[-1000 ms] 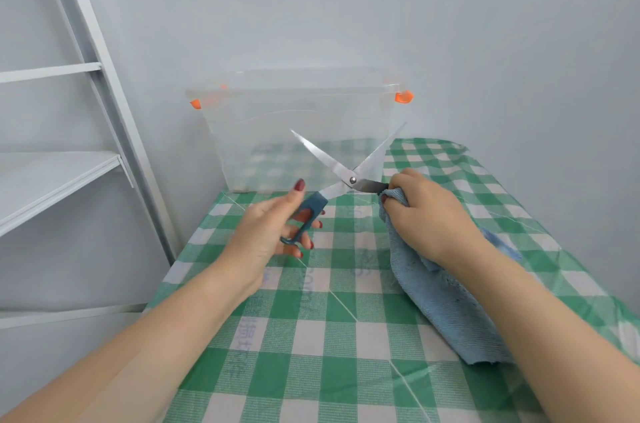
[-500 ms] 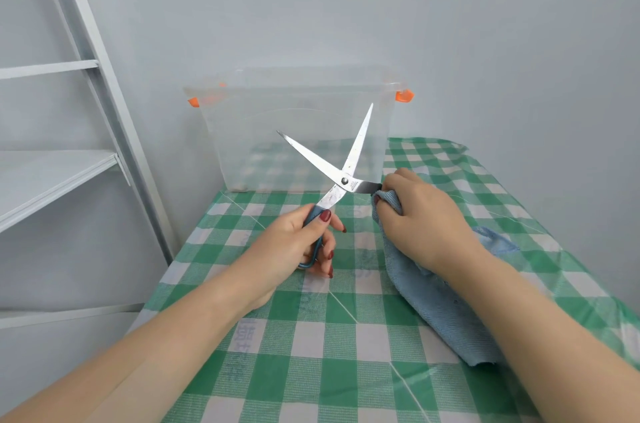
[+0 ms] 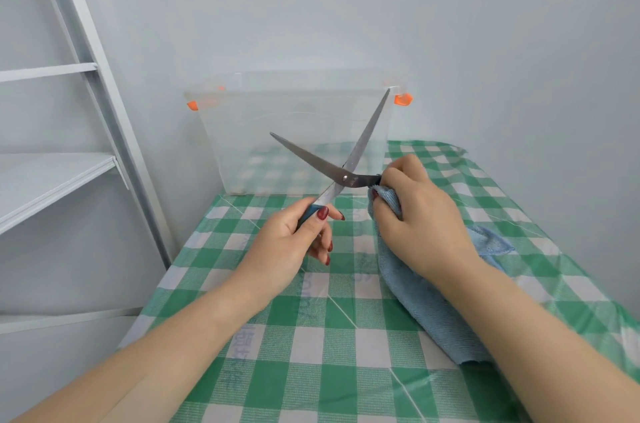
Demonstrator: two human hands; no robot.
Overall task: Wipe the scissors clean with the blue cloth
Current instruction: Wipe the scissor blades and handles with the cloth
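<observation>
**Steel blades opened in a wide cross**

A table [image 3: 346, 357] covered in green-and-white checked plastic sheeting is set into the corner of a pale grey wall. To its left, a white metal shelf unit [image 3: 52, 180] with a slanted upright and flat shelves is seen. At the far end of the table, a clear plastic storage box [image 3: 242, 131] is placed against the wall, and orange clips [image 3: 402, 99] are fitted at its upper corners.

A light blue terry cloth [image 3: 433, 311] is spread over the right side of the table. Its near end is laid flat on the checks and its far end is gathered up into the right hand [image 3: 422, 214]. That hand is curled closed around the bunched end. One dark shank of the steel-bladed, teal-handled scissors [image 3: 343, 176] is run into the cloth there, so the handle beyond it is hidden. The left hand [image 3: 287, 242] is closed around the other, teal handle. The thumb is laid along its top and the fingers are curled beneath, the lower ones more loosely.

The scissors are held clear of the table, between the two hands and in front of the box. The blades are opened wide into a cross about the pivot screw. One blade is pointed up and to the right, its tip near the right-hand orange clip. The other is pointed up and to the left, its tip seen against the box's front wall.
</observation>
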